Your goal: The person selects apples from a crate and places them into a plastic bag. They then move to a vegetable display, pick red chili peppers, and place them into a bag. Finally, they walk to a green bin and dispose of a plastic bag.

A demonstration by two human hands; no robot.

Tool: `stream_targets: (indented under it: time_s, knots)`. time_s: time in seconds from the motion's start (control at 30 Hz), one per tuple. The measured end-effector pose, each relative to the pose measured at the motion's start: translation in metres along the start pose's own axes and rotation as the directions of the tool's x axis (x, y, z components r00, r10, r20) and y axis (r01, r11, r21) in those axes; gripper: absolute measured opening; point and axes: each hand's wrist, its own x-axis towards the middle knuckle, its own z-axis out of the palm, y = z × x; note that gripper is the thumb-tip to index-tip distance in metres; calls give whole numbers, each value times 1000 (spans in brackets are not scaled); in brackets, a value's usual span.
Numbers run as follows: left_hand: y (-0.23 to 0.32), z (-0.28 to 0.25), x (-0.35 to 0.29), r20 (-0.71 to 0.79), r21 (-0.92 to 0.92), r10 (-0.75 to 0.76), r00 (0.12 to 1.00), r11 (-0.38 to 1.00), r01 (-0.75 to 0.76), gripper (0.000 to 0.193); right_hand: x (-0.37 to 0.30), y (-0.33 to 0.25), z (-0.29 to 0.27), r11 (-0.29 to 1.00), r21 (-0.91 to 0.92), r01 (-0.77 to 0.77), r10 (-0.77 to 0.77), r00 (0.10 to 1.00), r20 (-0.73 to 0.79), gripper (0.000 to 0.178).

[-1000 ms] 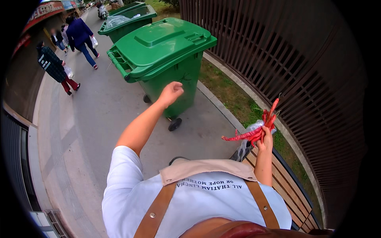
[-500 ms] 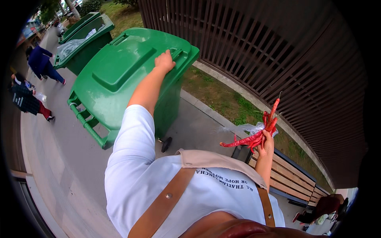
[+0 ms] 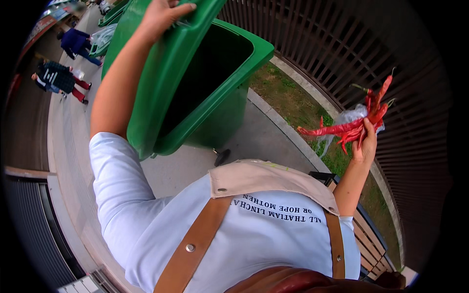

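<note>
My left hand point(image 3: 163, 19) is closed on the edge of a green lid point(image 3: 163, 73), which stands steeply tilted up. Below it is the large green wheeled bin point(image 3: 215, 119), with a dark inside showing. A bunch of long red chili peppers point(image 3: 342, 129) is in my right hand point(image 3: 365, 145), off to the right and apart from the bin. Clear plastic film point(image 3: 352, 115) is bunched among the peppers, and some of it trails below them.
A dark slatted fence point(image 3: 312, 44) curves behind a strip of grass point(image 3: 281, 95) with a stone kerb. A wooden bench point(image 3: 367, 234) stands at lower right. Two people point(image 3: 75, 44) walk on the pavement at far left, near another green bin point(image 3: 102, 46).
My left hand has swung the lid up, exposing the inside of the bin. My right hand has risen outward to the right with the peppers. The view has shifted.
</note>
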Motion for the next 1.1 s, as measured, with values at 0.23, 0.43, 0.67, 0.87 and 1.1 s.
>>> stream_targets:
  time_s: [0.23, 0.43, 0.67, 0.87, 1.1]
  knots:
    - [106, -107, -85, -452, -162, 20, 892, 981, -103, 12, 33, 32, 240, 959, 209, 191, -266, 860, 435, 17]
    - [146, -130, -120, -609, -67, 135, 782, 973, -220, 16, 45, 193, 348, 335, -420, 844, 263, 344, 901, 48]
    - [135, -156, -122, -501, -114, 152, 852, 964, -239, 18, 31, 248, 404, 426, -520, 740, 685, 112, 720, 34]
    - [126, -166, -124, -470, -104, 166, 867, 965, -241, 14, -15, 179, 447, 826, -394, 404, 461, -80, 884, 37]
    - [124, -167, -120, -481, -105, 164, 861, 965, -242, 13, 38, 344, 328, -139, 46, 989, 886, 103, 452, 41]
